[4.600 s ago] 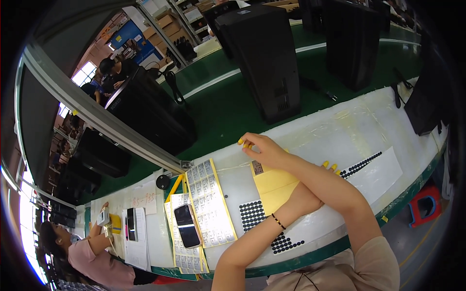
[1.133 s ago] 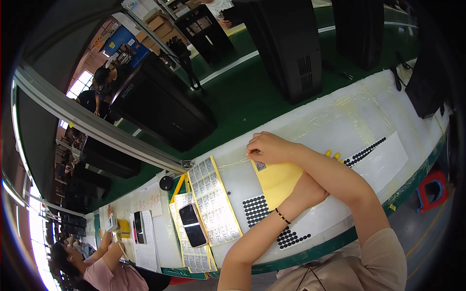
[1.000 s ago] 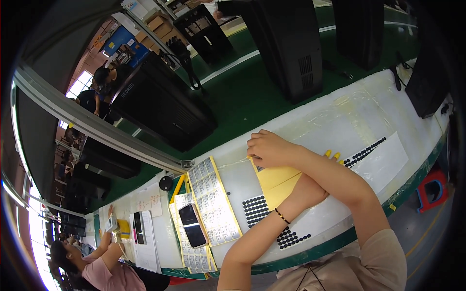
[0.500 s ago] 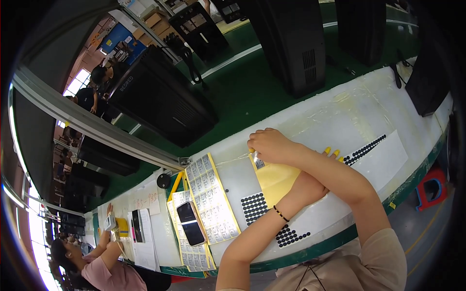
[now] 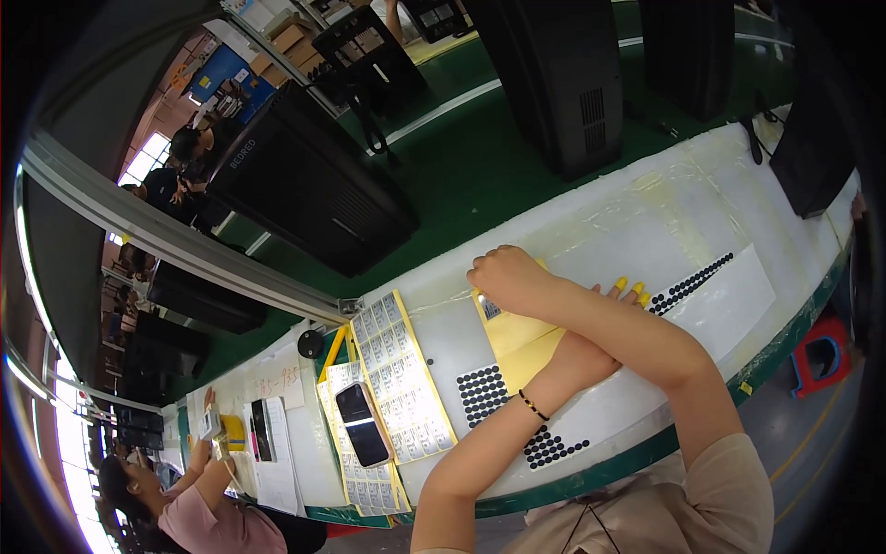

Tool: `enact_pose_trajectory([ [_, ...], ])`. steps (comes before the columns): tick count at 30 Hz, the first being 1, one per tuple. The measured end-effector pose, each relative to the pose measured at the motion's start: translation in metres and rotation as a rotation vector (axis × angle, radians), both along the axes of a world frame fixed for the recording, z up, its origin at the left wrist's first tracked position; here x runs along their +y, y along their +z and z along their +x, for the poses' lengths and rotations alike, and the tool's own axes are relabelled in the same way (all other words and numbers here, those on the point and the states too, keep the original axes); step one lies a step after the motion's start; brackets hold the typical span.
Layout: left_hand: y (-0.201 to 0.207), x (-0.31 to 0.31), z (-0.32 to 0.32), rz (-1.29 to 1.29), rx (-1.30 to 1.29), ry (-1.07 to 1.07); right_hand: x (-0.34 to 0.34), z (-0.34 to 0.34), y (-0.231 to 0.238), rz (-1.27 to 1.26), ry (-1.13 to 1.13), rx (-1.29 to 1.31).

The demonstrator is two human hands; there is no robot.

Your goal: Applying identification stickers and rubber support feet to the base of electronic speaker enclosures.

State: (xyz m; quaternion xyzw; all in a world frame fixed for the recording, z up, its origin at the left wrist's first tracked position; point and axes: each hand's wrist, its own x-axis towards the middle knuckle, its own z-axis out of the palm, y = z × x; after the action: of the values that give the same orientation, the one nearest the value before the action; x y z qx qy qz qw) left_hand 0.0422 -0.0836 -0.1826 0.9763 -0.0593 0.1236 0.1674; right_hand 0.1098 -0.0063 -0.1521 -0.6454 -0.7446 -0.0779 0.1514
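Note:
My forearms cross, the right over the left. My right hand (image 5: 508,277) is curled closed at the far left corner of a yellow backing sheet (image 5: 521,355), beside a small silver label (image 5: 489,308). Its fingertips are turned away, so what they pinch is hidden. Beneath my right forearm, my left hand (image 5: 581,358) rests on the sheet with fingers stretched out; yellow finger covers show on their tips beyond the forearm. White sheets with rows of black round dots (image 5: 483,397) lie under and beside the yellow sheet, with more black dots (image 5: 690,284) to the right.
Left of the yellow sheet lie silver label sheets (image 5: 397,369) and a phone (image 5: 364,425). A metal post (image 5: 185,235) rises there. Tall black cabinets (image 5: 554,102) stand on the green surface beyond the table. A co-worker (image 5: 198,508) sits at left; a red stool (image 5: 820,355) stands at right.
My right hand has shifted very slightly left, and its wrist has turned a little. My left fingers have moved slightly left. The sheets on the table lie as before.

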Motion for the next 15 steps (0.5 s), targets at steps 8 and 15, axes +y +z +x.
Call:
enact_pose_trajectory([
  [8,-0.005,0.001,0.001,0.038,0.018,0.003,-0.003,-0.003,-0.002,0.053,0.037,0.000],
  [15,-0.001,0.001,0.000,0.075,0.030,0.011,-0.005,-0.011,0.000,0.167,0.302,0.112],
])
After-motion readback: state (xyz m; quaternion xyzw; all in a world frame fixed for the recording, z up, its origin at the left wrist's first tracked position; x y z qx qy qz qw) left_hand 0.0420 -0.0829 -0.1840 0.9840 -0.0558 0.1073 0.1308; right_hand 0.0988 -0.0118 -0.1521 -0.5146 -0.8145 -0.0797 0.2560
